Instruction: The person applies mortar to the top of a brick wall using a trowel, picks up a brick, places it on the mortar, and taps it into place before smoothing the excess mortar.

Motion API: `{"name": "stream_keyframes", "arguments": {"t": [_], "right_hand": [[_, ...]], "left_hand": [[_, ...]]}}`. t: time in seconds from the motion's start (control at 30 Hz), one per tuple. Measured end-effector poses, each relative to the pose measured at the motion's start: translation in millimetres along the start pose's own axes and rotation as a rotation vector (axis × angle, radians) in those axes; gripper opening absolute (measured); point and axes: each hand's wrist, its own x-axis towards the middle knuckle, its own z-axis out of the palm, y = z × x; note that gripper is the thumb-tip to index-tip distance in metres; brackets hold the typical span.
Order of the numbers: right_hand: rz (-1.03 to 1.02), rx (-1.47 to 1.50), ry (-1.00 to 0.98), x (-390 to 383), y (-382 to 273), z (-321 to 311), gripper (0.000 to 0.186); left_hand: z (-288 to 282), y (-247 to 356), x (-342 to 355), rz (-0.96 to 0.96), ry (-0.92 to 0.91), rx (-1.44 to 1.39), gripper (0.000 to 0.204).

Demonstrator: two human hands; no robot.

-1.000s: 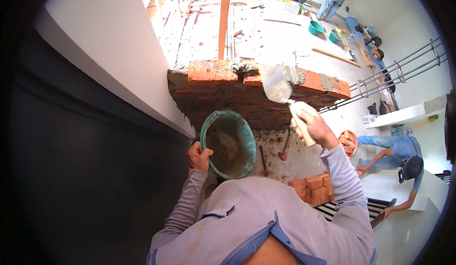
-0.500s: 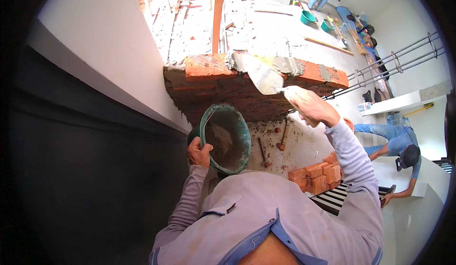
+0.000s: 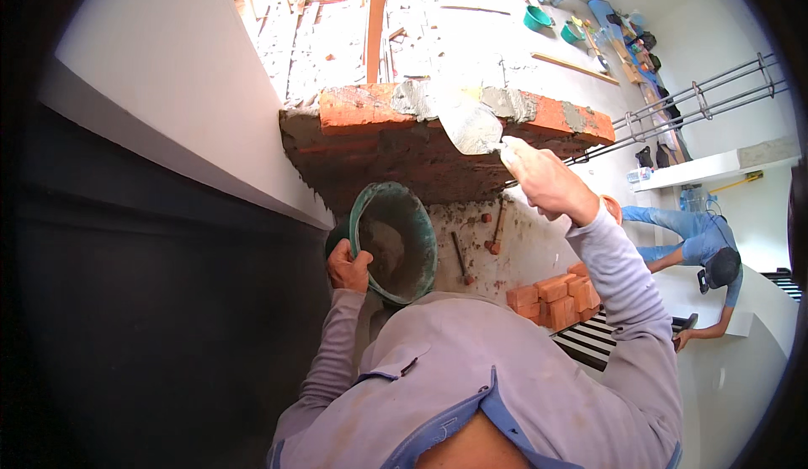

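Note:
My right hand [image 3: 553,181] is closed round the handle of a trowel [image 3: 471,126]. The pale metal blade lies against the top edge of a brick wall [image 3: 362,111], where grey mortar [image 3: 508,104] is spread over the orange bricks. Below the wall's top, its face is dark and rough. My left hand [image 3: 348,267] grips the rim of a green bucket [image 3: 429,254], thumb over the edge, and the bucket is tilted with its mouth toward me. Grey mortar [image 3: 385,246] sits inside it.
Bricks [image 3: 555,297] are stacked at the lower right; hammer-like tools [image 3: 498,229] lie on the floor. Steel reinforcing rods [image 3: 699,107] stick out right of the wall. A co-worker [image 3: 711,242] bends at the right. A dark panel [image 3: 168,301] stands close on my left.
The trowel has shifted slightly along the wall top, and the mortar patch at its left looks broader. My left hand still holds the bucket. The whole view has moved a little.

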Motion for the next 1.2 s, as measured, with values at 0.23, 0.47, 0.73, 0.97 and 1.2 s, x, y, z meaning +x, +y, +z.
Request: {"name": "stream_keyframes", "arguments": {"t": [0.23, 0.47, 0.73, 0.97, 1.2], "right_hand": [[0.742, 1.244, -0.223, 40.8, -57.9, -4.4, 0.025], [-0.153, -0.157, -0.138, -1.9, 33.5, 15.5, 0.044], [0.033, -0.328, 0.071, 34.1, 60.2, -52.0, 0.029], [0.05, 0.151, -0.154, 131.5, 170.4, -10.6, 0.036], [-0.114, -0.025, 0.072, 20.3, 99.0, -101.8, 0.027]], "left_hand": [[0.9, -15.9, -1.1, -0.03, 0.025, -0.009, 0.032], [-0.3, -2.1, 2.7, -0.029, 0.077, -0.042, 0.035], [-4.4, 2.1, -2.6, -0.026, 0.126, 0.028, 0.034], [9.3, 7.1, -8.5, -0.02, 0.209, 0.126, 0.035], [1.8, -16.9, -25.9, -0.031, 0.334, 0.104, 0.035]]}}
